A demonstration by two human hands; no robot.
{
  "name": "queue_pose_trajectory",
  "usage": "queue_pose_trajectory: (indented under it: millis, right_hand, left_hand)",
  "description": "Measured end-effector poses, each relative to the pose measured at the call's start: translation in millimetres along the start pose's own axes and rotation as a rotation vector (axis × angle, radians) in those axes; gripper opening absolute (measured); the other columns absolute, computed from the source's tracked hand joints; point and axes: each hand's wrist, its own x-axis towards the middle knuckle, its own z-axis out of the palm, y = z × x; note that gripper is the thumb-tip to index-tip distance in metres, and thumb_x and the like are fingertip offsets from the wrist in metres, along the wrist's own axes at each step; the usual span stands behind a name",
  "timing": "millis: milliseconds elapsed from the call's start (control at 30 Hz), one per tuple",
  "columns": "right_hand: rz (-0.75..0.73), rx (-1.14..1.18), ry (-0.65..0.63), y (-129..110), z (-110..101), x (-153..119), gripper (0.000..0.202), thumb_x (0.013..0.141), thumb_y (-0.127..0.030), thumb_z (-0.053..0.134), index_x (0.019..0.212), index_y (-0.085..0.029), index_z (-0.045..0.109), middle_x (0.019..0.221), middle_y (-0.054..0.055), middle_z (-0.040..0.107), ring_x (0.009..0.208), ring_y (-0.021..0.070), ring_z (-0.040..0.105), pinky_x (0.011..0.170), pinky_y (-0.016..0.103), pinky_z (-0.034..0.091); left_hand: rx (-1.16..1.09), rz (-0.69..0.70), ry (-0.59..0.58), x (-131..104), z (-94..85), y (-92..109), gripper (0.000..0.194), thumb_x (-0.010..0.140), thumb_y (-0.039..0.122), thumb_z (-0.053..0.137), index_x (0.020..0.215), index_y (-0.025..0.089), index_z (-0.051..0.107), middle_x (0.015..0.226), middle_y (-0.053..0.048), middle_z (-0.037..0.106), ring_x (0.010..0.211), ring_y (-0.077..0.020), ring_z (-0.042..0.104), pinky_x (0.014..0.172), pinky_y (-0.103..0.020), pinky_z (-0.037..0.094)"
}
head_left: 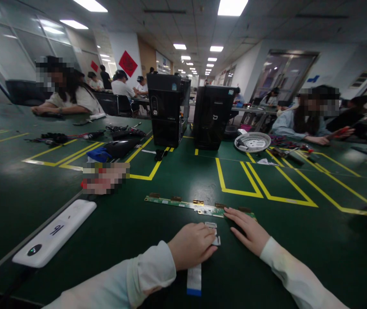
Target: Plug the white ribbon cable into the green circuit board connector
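Observation:
My left hand [192,245] is closed over a flat white ribbon cable [194,275], whose blue-tipped end lies on the table below my wrist. Past my left fingertips shows a small pale, silvery piece [216,239]; whether it belongs to the cable is hidden by the hand. A long, narrow green circuit board [180,202] with several brownish tabs along its far edge lies crosswise just beyond. With fingers stretched out, my right hand [249,229] rests on the right part of this board.
A white power bank [56,234] lies at left. Two black computer cases [214,116] stand ahead, with a white basket [252,141] right of them. Yellow tape [241,191] marks the green table. Cables and parts lie at far left; people sit at both sides.

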Motion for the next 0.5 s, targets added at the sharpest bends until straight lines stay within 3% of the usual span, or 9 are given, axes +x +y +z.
queue_pose_trajectory:
  millis: [500]
  right_hand:
    - [0.034,0.047,0.022,-5,2,-2,0.041,0.096,-0.034,0.04,0.134,-0.021,0.049,0.142,0.009,0.047,0.134,0.0211,0.039,0.11,0.044,0.037]
  left_hand:
    - [-0.115,0.03,0.046,4,-0.4,-14,0.024,0.093,0.027,0.045,0.106,0.018,0.063,0.103,-0.004,0.069,0.093,-0.0159,0.06,0.083,-0.029,0.045]
